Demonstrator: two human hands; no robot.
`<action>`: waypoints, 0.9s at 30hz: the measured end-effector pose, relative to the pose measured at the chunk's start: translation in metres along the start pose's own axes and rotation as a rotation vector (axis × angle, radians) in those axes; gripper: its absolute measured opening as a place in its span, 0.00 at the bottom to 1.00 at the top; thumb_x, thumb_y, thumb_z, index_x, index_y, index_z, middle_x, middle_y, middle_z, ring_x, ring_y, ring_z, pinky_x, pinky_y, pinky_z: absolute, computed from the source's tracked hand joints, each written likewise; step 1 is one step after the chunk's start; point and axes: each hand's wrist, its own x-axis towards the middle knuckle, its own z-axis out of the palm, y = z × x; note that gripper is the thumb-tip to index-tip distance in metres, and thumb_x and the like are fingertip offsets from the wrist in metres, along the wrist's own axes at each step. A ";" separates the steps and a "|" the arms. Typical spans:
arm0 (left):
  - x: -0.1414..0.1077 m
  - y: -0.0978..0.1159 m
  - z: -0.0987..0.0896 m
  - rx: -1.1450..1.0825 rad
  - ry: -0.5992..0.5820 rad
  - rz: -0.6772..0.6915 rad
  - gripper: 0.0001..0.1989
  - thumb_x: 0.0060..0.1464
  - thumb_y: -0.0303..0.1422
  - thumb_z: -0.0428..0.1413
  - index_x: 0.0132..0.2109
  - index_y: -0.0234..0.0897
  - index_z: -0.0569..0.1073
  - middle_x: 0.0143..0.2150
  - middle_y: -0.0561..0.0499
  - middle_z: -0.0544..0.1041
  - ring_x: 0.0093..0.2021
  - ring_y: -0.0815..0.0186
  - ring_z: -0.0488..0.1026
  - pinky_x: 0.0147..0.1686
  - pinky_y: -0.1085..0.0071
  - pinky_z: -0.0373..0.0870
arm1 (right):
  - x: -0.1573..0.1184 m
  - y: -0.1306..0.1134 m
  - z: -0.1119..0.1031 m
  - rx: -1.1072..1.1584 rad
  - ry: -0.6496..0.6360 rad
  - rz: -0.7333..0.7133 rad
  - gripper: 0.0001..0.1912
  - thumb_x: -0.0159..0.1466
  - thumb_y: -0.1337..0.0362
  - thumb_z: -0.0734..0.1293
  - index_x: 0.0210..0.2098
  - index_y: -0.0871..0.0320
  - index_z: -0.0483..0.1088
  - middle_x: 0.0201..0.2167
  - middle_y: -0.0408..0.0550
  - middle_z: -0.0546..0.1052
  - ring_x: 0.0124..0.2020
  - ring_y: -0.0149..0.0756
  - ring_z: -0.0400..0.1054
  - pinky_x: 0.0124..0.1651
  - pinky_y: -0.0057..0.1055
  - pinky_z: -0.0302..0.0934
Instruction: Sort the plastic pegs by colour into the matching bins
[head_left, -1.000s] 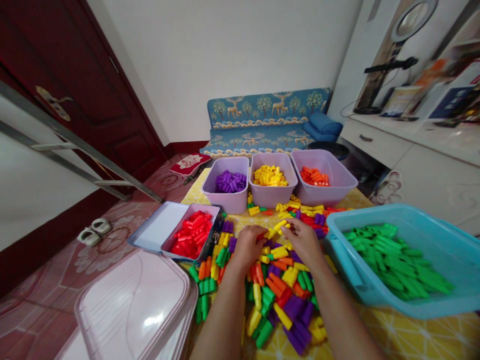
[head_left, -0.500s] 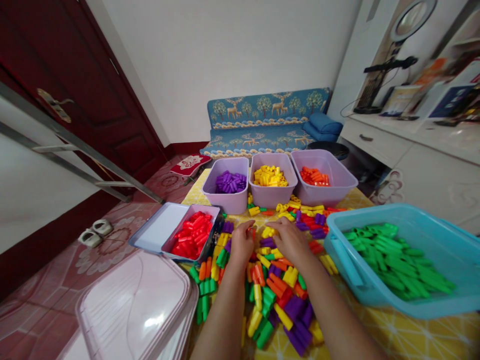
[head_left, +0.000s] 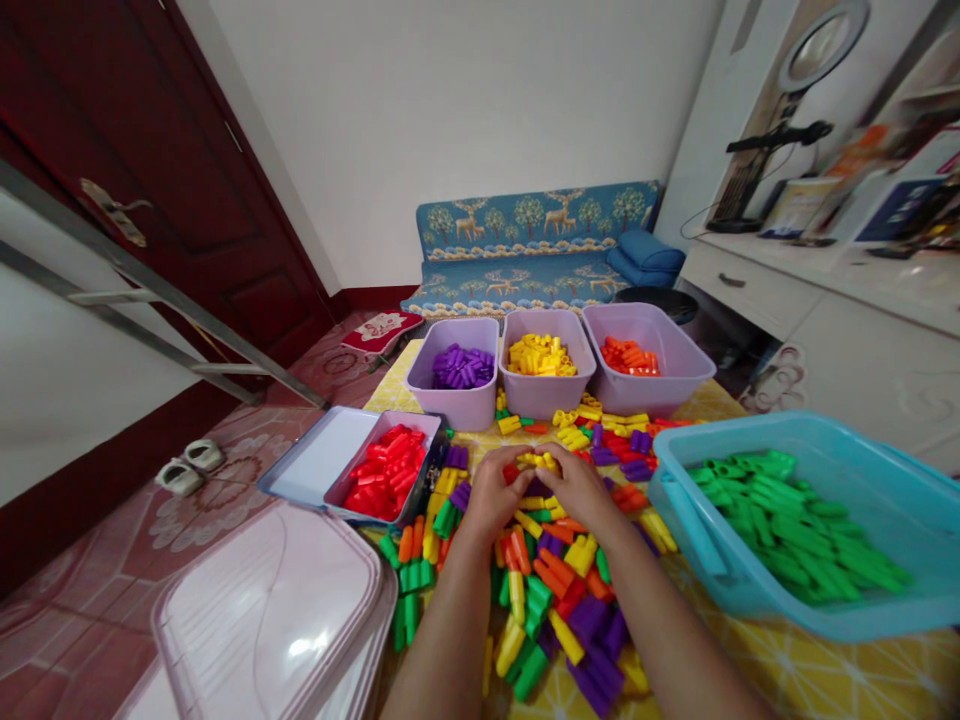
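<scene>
green pieces [head_left: 795, 525]; turquoise tub [head_left: 862, 470]; yellow tablecloth [head_left: 817, 670], white lines; red stool [head_left: 381, 330], pale motif perhaps floral

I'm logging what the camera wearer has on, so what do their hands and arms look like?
The left hand and right hand are ungloved. The left forearm and right forearm show no sleeve, watch or bracelet; whether rings are worn is unclear.

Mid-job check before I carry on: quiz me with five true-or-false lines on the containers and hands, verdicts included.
1. The middle bin holds yellow pieces. True.
2. The tin is shut. False: its lid is open and red pieces show inside.
3. The tub holds green pieces. True.
4. The left bin holds orange pieces. False: it holds purple pieces.
5. A yellow piece shows between the left hand and right hand. True.
</scene>
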 end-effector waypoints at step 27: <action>-0.003 0.015 -0.016 0.299 -0.031 -0.206 0.16 0.55 0.37 0.49 0.28 0.36 0.78 0.23 0.51 0.75 0.26 0.68 0.70 0.26 0.74 0.60 | -0.009 0.017 -0.032 -0.449 0.087 0.078 0.19 0.58 0.70 0.64 0.49 0.61 0.73 0.49 0.55 0.75 0.50 0.45 0.67 0.56 0.38 0.57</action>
